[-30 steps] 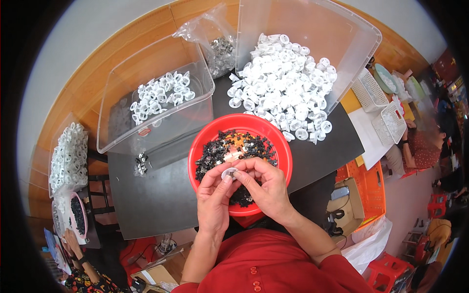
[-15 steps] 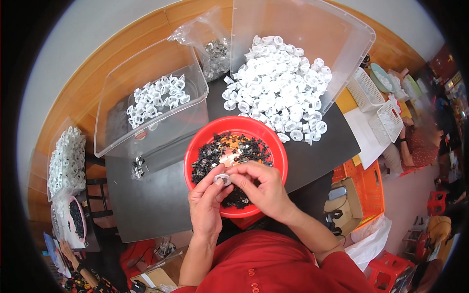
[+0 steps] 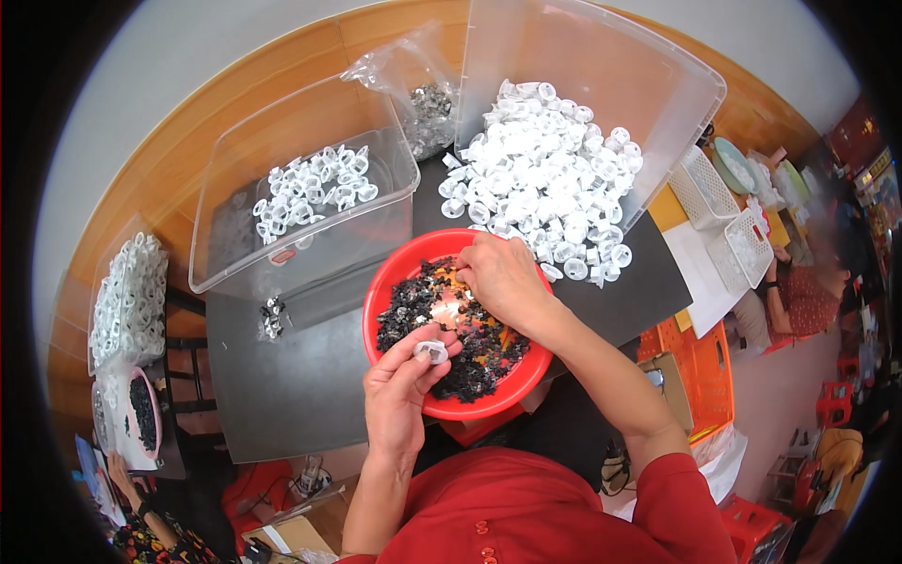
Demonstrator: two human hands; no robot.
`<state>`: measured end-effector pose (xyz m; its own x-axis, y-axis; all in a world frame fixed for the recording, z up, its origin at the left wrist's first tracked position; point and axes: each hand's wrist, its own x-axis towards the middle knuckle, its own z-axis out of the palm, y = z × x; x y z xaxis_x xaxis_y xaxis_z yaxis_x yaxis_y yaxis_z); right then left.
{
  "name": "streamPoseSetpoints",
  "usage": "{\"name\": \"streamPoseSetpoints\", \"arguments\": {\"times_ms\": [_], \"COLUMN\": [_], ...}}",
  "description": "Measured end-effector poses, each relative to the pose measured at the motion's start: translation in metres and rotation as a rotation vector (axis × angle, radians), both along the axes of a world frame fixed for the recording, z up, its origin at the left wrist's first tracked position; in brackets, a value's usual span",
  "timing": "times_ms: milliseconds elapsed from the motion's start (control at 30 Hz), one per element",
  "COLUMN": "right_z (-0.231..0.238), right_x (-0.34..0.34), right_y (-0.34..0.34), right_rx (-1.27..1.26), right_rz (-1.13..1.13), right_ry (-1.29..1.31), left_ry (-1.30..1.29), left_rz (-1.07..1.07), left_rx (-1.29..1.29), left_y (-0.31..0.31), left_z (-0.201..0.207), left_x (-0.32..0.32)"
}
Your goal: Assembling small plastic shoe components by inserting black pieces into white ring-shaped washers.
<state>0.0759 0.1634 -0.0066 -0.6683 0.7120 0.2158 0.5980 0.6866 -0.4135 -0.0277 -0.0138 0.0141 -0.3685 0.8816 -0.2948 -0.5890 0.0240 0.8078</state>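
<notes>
Between the thumb and fingers of my left hand (image 3: 398,387) is a small round white plastic part (image 3: 432,352), held over the near left side of a red plastic basin (image 3: 374,307). Small black pieces (image 3: 410,307) cover much of the basin's bottom, with a few shiny bits among them. My right hand (image 3: 507,285) reaches over the basin's far right side. Its fingers are bent together and point down at the pieces, and the fingertips are partly hidden, so whatever they pinch cannot be made out.
A big pile of white plastic parts (image 3: 554,179) spills from a tipped clear bin (image 3: 648,75). Left of it stands a clear box (image 3: 305,254) with similar parts, beside a bag of metal pieces (image 3: 430,117). Small metal pieces (image 3: 272,320) lie on the dark table (image 3: 291,395). Other people sit at both sides.
My right hand has left the white part in my left hand and moved up and right to the basin's far side. My left hand still holds the part. The whole view has shifted slightly.
</notes>
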Motion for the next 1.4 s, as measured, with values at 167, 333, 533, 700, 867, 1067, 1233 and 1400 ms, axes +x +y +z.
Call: {"name": "streamPoseSetpoints", "arguments": {"times_ms": [167,333,533,700,867,1067,1233,1400], "right_z": [0.004,0.026,0.043,0.047,0.049,0.05,0.043,0.043], "right_x": [-0.004,0.007,0.016,0.019,0.022,0.026,0.029,0.03], "right_y": [-0.001,-0.017,-0.056,-0.069,-0.071,-0.068,-0.063,-0.06], "right_rx": [0.038,-0.362,-0.714,-0.549,-0.456,-0.406,-0.156,-0.047], "right_rz": [0.014,0.08,0.115,0.103,0.147,0.191,0.351,0.469], "right_ry": [-0.074,0.241,0.476,0.474,0.496,0.506,0.444,0.433], "left_ry": [0.113,0.381,0.702,0.705,0.711,0.498,0.481,0.214], "left_rz": [-0.01,0.071,0.147,0.123,0.1,0.052,0.017,-0.043], "left_rx": [0.035,0.098,0.067,0.102,0.105,0.129,0.148,0.083], "left_y": [0.001,0.009,0.014,0.013,0.012,0.01,0.01,0.007], "left_z": [-0.001,-0.018,-0.019,-0.022,-0.02,-0.017,-0.019,-0.015], "left_x": [0.002,-0.002,-0.001,0.002,0.002,0.0,-0.001,-0.004]}}
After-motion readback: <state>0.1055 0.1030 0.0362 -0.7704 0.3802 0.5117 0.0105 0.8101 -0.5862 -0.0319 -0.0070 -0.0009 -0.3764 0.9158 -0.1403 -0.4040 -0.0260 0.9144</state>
